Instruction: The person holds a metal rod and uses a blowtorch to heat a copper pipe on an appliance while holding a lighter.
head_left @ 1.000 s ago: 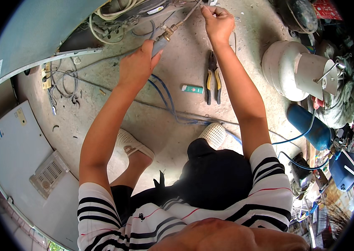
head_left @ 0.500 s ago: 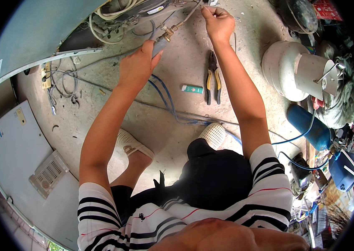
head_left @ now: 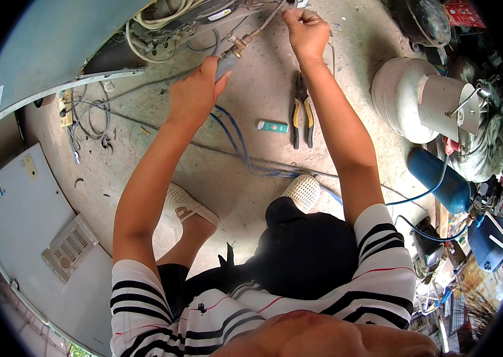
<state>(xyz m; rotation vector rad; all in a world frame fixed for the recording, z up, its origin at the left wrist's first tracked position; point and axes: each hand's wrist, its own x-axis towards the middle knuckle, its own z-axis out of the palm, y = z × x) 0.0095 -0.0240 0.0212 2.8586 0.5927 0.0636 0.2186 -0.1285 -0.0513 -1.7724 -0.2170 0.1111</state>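
Note:
My left hand (head_left: 195, 92) is wrapped around the grey handle of a gas torch (head_left: 238, 47) with brass valves. Its thin metal neck slants up and right toward the top edge, where the tip is cut off. Close to that neck, my right hand (head_left: 310, 34) has thumb and fingers pinched together; whatever they hold is too small to make out. Below it on the floor lie pliers (head_left: 301, 113) with yellow and black handles, jaws pointing away from me. Left of the pliers lies a small teal and white lighter (head_left: 273, 127).
Blue hoses (head_left: 236, 143) run over the concrete floor. A white gas cylinder (head_left: 403, 98) and a blue cylinder (head_left: 439, 178) stand on the right among clutter. A grey-blue appliance cabinet (head_left: 55, 53) fills the upper left. Cables (head_left: 94, 116) and a pale panel (head_left: 31, 238) are on the left.
My right hand has shifted slightly left and down, its fingers still pinched. My left hand and the torch stay nearly in place.

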